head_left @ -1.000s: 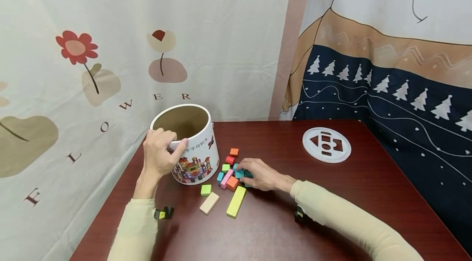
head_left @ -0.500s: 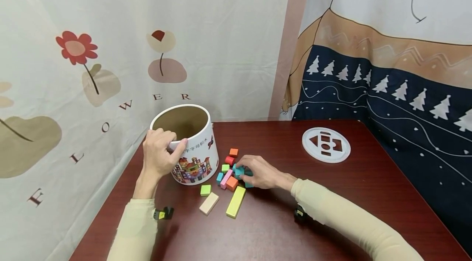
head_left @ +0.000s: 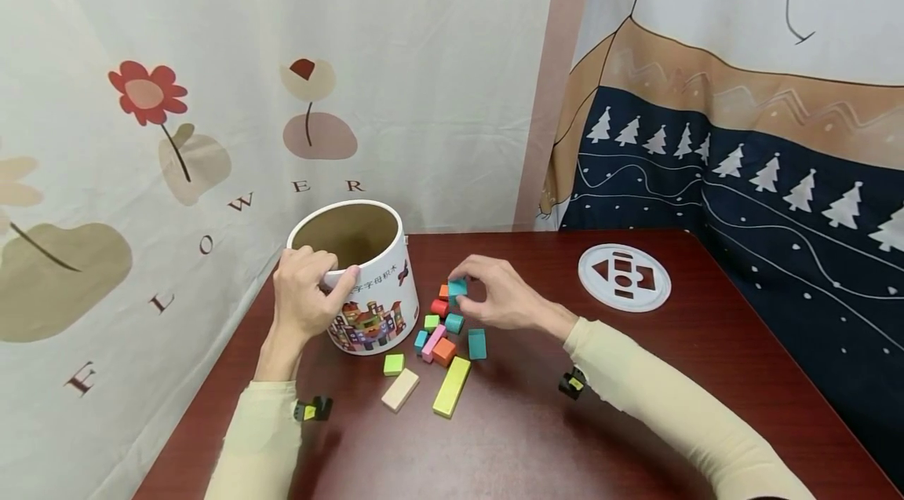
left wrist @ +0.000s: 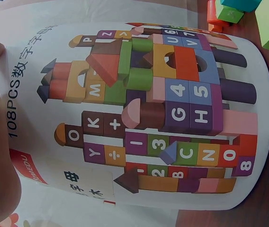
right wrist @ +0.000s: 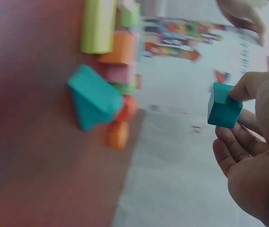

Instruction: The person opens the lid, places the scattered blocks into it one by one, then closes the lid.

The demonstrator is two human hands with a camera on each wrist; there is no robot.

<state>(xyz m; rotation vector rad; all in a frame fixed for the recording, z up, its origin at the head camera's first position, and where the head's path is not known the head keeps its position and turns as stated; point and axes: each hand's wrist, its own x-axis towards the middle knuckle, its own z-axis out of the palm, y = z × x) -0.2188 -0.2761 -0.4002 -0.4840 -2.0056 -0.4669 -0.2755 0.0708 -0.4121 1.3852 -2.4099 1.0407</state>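
My left hand [head_left: 304, 292] grips the near rim of a white printed bucket [head_left: 377, 304], thumb outside and fingers over the edge. The bucket stands upright at the back left of the table, and its block-castle print fills the left wrist view. Between thumb and fingers my right hand [head_left: 504, 296] pinches a teal cube [right wrist: 224, 106], raised above the block pile. Below it lie a teal cylinder [head_left: 454, 322], a teal triangular block [head_left: 477, 344], a red cylinder [head_left: 439, 308], an orange cube [head_left: 444, 352] and a pink block [head_left: 434, 343].
A long yellow-green block [head_left: 452, 387], a beige block [head_left: 401, 390] and a green block [head_left: 394, 364] lie nearer the front. The round white lid [head_left: 625, 304] with shaped cutouts lies at the back right of the dark red table [head_left: 537, 437]. Printed curtains hang behind.
My right hand has lifted the teal cube up and away from the pile, uncovering the teal cylinder and triangular block. The left hand keeps its grip on the bucket.
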